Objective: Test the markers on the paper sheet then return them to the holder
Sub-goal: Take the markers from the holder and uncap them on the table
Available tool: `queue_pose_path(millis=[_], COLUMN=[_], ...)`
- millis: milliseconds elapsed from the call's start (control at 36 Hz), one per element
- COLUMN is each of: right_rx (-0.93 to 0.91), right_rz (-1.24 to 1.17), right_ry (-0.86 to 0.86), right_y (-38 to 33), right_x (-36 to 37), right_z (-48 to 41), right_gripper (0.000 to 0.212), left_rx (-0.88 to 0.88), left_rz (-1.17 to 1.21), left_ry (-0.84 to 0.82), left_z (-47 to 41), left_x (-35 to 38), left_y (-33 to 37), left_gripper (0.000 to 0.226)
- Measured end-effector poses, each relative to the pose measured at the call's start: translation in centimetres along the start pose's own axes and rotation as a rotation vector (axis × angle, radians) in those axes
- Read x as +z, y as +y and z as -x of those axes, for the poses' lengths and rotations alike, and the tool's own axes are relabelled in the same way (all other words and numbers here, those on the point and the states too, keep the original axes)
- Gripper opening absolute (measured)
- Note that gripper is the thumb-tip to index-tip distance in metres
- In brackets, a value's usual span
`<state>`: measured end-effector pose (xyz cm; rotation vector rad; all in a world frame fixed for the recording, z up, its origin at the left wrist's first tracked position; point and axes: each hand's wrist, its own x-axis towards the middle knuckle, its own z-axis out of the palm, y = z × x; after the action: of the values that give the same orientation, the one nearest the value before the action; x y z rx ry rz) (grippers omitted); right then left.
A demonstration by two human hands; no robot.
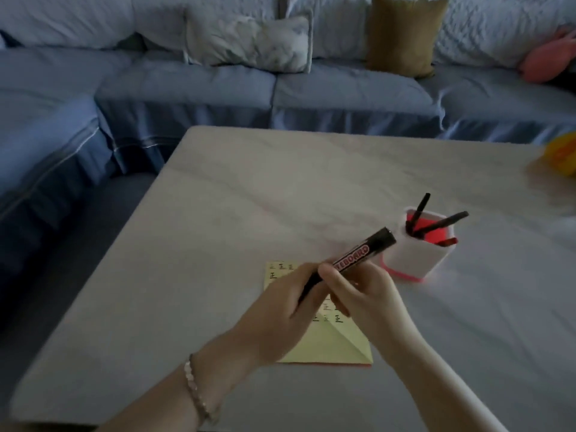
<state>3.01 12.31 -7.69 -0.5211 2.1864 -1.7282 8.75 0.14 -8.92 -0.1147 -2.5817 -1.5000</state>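
Noted toward the near middle of a pale marbled table top [218,213]: one yellow square paper sheet [330,347], lying flat, creased diagonally at its near right corner. Rows of small black handwritten characters along its far edge and across its middle.

Held above the sheet's middle: one black whiteboard marker with a red-and-white label [358,254]. Tilted, upper end raised and aimed past the sheet's far right corner, lower end hidden in the hands.

Left hand [290,310]: over the sheet's left half, fingers curled round the marker's lower end. Beaded bracelet [194,391] worn on that wrist, nearer than the sheet's near edge.

Right hand [364,297]: over the sheet's right half, fingers and thumb closed round the marker's barrel just above the left hand. Cap on or off: cannot tell, tip concealed.

Standing upright just beyond the sheet's far right corner, apart from it: white square holder with a pink-red base and red interior [414,260]. Inside: two slim black pens [448,221] leaning out away from the sheet, plus one red-and-black pen [447,242] lying low against the right rim.

Far beyond the sheet: blue-covered sofa [187,92] carrying a pale patterned cushion [252,42], a mustard cushion [405,35] and a pink soft item [545,57]. Blurred yellow object [561,154] at the table's edge, well off to the sheet's far right.
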Motion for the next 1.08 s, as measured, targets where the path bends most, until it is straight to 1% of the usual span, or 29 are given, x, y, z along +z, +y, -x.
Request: queue_pose_path(millis=[56,83,167,222,333,417,472,556,639,694,750,806,861,889,917,972,1028,1083], right_rx=[0.005,0.012,0.054,0.086,0.133,0.159,0.183,0.202,0.211,0.211,0.215,0.214,0.217,0.232,0.244,0.244,0.196,0.153], right_rz=[0.011,-0.010,-0.132,-0.202,-0.275,-0.316,-0.335,-0.306,-0.264,-0.228,-0.196,-0.137,-0.061,-0.002,0.076,0.262,0.456,0.597], right_ry=[-0.008,-0.018,-0.010,0.004,-0.012,-0.033,-0.048,-0.068,-0.103,-0.091,-0.048,-0.054,-0.153,-0.222,-0.292,-0.386,-0.419,-0.446], right_y=[0.4,0.6,1.4,2.0,2.7,3.0,3.2,3.6,3.7,3.7,3.6,3.1,2.4,2.1,2.0,2.3,2.8,3.2], right_x=[0.8,1.4,3.0,3.9,4.9,5.4,5.5,5.2,5.2,5.2,5.0,4.5,4.1,4.1,4.4,5.6,7.5,9.8], right_z=[-0.1,-0.2,-0.3,-0.4,-0.6,-0.7,-0.8,-1.1,-1.4,-1.8,-2.8,-4.0,-5.4,-6.2,-7.1,-8.9,-10.5,-11.8], right_gripper=[0.039,0.042,0.038,0.034,0.030,0.029,0.026,0.020,0.020,0.024,0.024,0.018,0.008,0.006,0.010,0.024,0.033,0.035], left_rx=[-0.055,-0.090,-0.171,-0.173,-0.160,-0.176,-0.182,-0.203,-0.222,-0.253,-0.354,-0.431,-0.445,-0.451,-0.462,-0.489,-0.502,-0.493], left_rz=[0.015,0.030,0.039,0.021,0.015,0.038,0.053,0.072,0.074,0.035,0.084,0.208,0.249,0.245,0.241,0.230,0.201,0.155], left_ry=[-0.012,-0.011,-0.016,0.012,0.080,0.074,0.064,0.048,0.020,0.015,0.053,0.162,0.312,0.383,0.440,0.516,0.583,0.630], left_z=[0.4,0.7,1.3,1.8,2.4,2.5,2.5,2.4,2.4,2.4,2.6,3.2,3.9,4.2,4.5,5.1,5.5,5.6], left_x=[-0.5,-0.9,-1.4,-1.2,-1.0,-0.8,-0.8,-1.1,-1.4,-1.6,-2.2,-2.9,-3.8,-4.2,-4.5,-5.1,-5.8,-6.3], left_y=[-0.4,-0.8,-1.7,-2.1,-3.3,-4.3,-4.7,-4.9,-5.1,-5.5,-6.1,-7.2,-8.4,-9.0,-9.5,-10.2,-10.8,-11.2], left_gripper=[0.014,0.015,0.016,0.017,0.030,0.037,0.034,0.020,0.019,0.023,0.028,0.024,0.015,0.018,0.024,0.022,0.021,0.023])
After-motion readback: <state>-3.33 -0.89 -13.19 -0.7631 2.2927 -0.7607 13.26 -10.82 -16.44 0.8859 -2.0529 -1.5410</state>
